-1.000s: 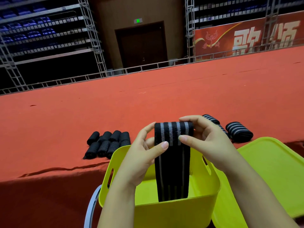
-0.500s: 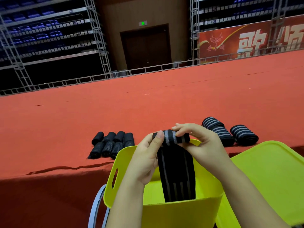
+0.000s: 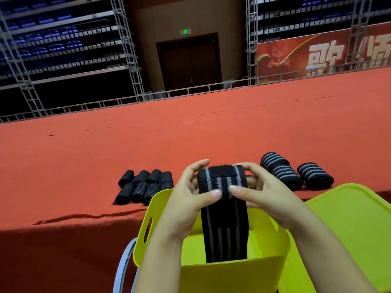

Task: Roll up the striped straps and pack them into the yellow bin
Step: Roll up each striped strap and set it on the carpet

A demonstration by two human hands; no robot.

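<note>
head: red carpeted stage (image 3: 105,157) before dark tiered seating | bright yellow plastic bin (image 3: 211,275) at stage's near edge | black grey-striped elastic strap (image 3: 222,187) above bin, tail hanging inside | left hand (image 3: 188,199) and right hand (image 3: 262,195) pinch its rolled top from either side
</note>
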